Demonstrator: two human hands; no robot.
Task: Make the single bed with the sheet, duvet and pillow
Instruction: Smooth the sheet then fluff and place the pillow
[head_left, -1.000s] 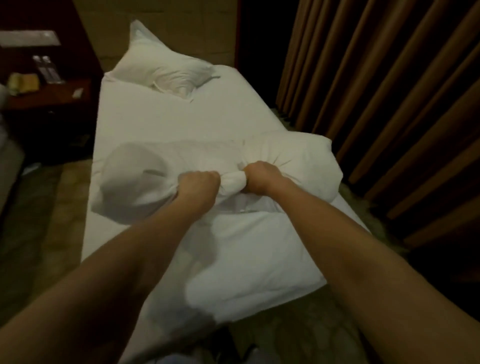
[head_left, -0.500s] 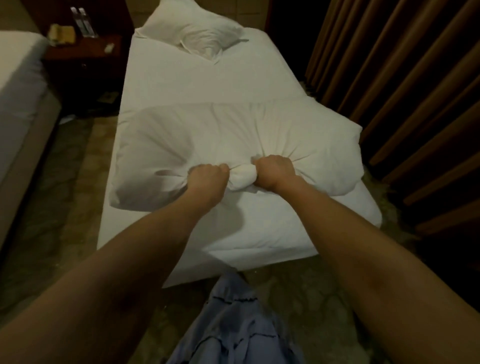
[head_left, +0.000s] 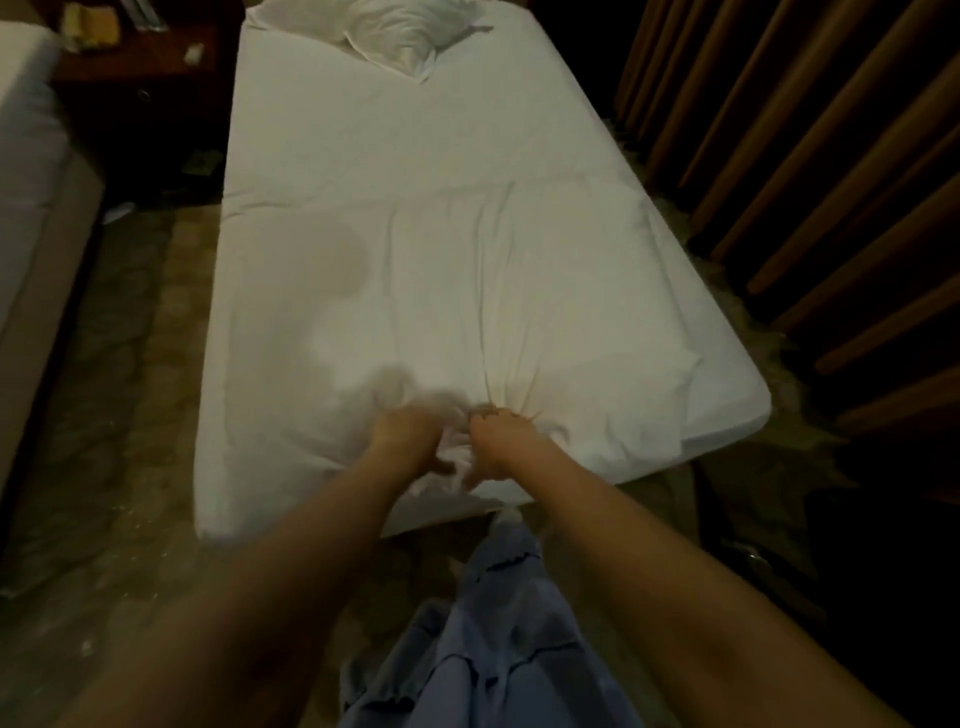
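Note:
A white duvet (head_left: 467, 291) lies spread over the near half of the single bed (head_left: 415, 130), which is covered by a white sheet. Both my hands sit at the duvet's near edge by the foot of the bed. My left hand (head_left: 405, 434) and my right hand (head_left: 501, 436) each grip a bunched fold of the duvet, close together; the left one is motion-blurred. A white pillow (head_left: 410, 31) lies crumpled at the head end.
A dark wooden nightstand (head_left: 140, 78) with small items stands left of the head end. A second bed (head_left: 31, 171) runs along the far left. Brown curtains (head_left: 805, 156) hang close on the right. Patterned floor (head_left: 119, 415) surrounds the bed.
The duvet, puffed up in the air a second ago, has come down flat on the bed. Both hands have pulled its bunched edge toward the foot end.

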